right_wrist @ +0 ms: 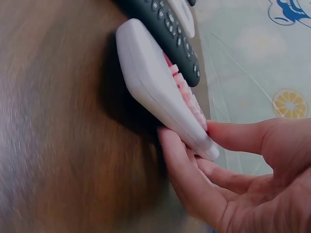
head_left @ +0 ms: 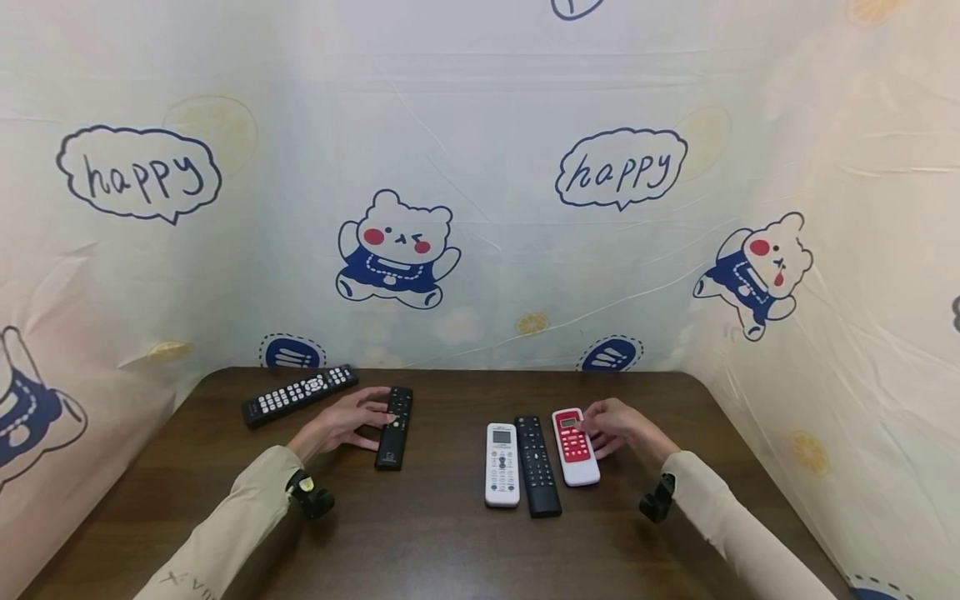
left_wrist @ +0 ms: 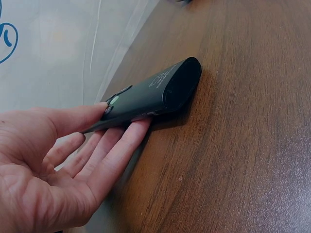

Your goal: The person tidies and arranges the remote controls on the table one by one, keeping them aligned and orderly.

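On the left, my left hand pinches a slim black remote control. Its thumb lies on the button face, with fingers under the body, as the left wrist view shows; the bare end of the remote points away from the palm. My right hand holds a white remote control with a red button panel by its far end. In the right wrist view, the thumb presses the face of that remote and fingers curl beneath. Whether either remote fully clears the table cannot be told.
Left of the red-panelled remote lie another black remote and a white remote with a small screen, side by side. A black remote with white buttons lies slantwise at the back left of the brown table. A printed curtain hangs behind.
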`<state>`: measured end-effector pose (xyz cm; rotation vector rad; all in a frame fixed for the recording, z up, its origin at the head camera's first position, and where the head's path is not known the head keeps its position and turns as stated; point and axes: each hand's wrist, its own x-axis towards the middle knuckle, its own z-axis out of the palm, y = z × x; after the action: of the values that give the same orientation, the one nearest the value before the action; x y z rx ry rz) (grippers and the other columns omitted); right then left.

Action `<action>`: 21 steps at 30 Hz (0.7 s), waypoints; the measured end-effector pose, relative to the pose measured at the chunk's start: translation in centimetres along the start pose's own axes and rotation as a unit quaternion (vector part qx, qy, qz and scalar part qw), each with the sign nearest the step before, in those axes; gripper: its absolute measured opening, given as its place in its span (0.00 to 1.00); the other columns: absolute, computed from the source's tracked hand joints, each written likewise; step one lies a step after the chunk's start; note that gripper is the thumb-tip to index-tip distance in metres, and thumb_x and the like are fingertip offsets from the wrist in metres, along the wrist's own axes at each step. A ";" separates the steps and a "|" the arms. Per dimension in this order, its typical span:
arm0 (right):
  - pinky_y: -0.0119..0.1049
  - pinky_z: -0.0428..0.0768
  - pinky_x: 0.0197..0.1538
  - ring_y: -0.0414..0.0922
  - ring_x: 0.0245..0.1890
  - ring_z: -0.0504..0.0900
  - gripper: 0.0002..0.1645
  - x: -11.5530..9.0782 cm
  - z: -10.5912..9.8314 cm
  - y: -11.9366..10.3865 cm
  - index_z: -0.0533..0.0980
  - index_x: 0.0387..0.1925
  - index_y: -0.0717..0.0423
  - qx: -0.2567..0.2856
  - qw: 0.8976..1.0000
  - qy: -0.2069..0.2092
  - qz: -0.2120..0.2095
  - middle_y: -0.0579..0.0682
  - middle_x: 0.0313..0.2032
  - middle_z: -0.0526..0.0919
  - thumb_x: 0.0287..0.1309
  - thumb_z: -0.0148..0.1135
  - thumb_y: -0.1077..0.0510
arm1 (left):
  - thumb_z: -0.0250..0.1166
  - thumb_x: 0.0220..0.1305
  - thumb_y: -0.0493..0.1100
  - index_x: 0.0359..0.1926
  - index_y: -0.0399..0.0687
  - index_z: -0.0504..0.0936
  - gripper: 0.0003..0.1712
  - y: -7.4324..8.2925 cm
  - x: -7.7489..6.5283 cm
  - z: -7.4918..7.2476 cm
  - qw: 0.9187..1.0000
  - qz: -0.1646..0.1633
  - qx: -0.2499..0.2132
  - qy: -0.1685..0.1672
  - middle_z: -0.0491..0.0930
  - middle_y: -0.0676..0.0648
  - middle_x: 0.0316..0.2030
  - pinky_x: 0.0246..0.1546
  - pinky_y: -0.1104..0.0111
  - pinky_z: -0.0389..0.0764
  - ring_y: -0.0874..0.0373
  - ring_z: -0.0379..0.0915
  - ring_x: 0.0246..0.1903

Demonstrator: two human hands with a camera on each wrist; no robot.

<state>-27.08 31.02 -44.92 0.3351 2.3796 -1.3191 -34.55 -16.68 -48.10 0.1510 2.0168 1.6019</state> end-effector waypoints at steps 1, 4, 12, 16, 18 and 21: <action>0.42 0.92 0.38 0.51 0.36 0.88 0.18 0.0 0.0 0.0 0.74 0.54 0.69 -0.006 1.000 0.002 0.000 0.64 0.44 0.83 0.72 0.64 0.60 | 0.64 0.75 0.38 0.82 0.43 0.50 0.44 0.0 0.0 0.0 1.000 0.000 0.001 0.000 0.54 0.25 0.77 0.47 0.50 0.90 0.34 0.71 0.65; 0.42 0.92 0.36 0.52 0.34 0.88 0.16 -0.1 0.1 -0.1 0.73 0.52 0.68 -0.016 1.000 0.006 0.002 0.63 0.42 0.83 0.72 0.64 0.60 | 0.64 0.75 0.39 0.83 0.43 0.50 0.44 -0.1 0.1 0.0 1.000 0.000 0.002 0.000 0.54 0.25 0.77 0.48 0.50 0.90 0.33 0.70 0.66; 0.43 0.92 0.36 0.51 0.33 0.88 0.14 -0.2 0.5 -0.4 0.72 0.48 0.67 -0.030 0.999 0.017 0.004 0.62 0.39 0.82 0.71 0.65 0.61 | 0.65 0.74 0.40 0.83 0.43 0.50 0.45 -0.1 0.3 0.0 1.000 -0.002 0.007 0.002 0.53 0.25 0.77 0.47 0.51 0.90 0.32 0.69 0.67; 0.42 0.91 0.36 0.51 0.33 0.86 0.12 0.1 0.7 -0.8 0.72 0.47 0.66 -0.064 0.997 0.031 -0.012 0.61 0.40 0.81 0.70 0.65 0.63 | 0.64 0.75 0.39 0.83 0.43 0.50 0.45 0.0 0.2 0.0 1.000 -0.001 0.006 0.000 0.53 0.25 0.77 0.47 0.51 0.90 0.32 0.69 0.67; 0.43 0.91 0.36 0.52 0.34 0.85 0.13 0.4 0.8 -1.0 0.71 0.47 0.65 -0.080 0.996 0.042 -0.017 0.61 0.41 0.81 0.68 0.66 0.63 | 0.64 0.75 0.39 0.83 0.43 0.50 0.45 0.0 0.2 0.0 1.000 0.000 0.005 0.000 0.53 0.25 0.77 0.47 0.51 0.90 0.32 0.69 0.67; 0.44 0.91 0.37 0.53 0.37 0.85 0.15 0.8 0.9 -1.3 0.71 0.48 0.64 -0.098 0.993 0.062 -0.020 0.62 0.42 0.81 0.67 0.68 0.61 | 0.64 0.75 0.39 0.83 0.43 0.50 0.45 0.0 0.1 0.0 1.000 -0.001 0.002 0.000 0.53 0.25 0.77 0.48 0.51 0.90 0.33 0.70 0.66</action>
<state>-28.08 29.54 -44.73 0.3216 2.6061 -1.0972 -34.65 -16.62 -48.19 0.1508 2.0206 1.5961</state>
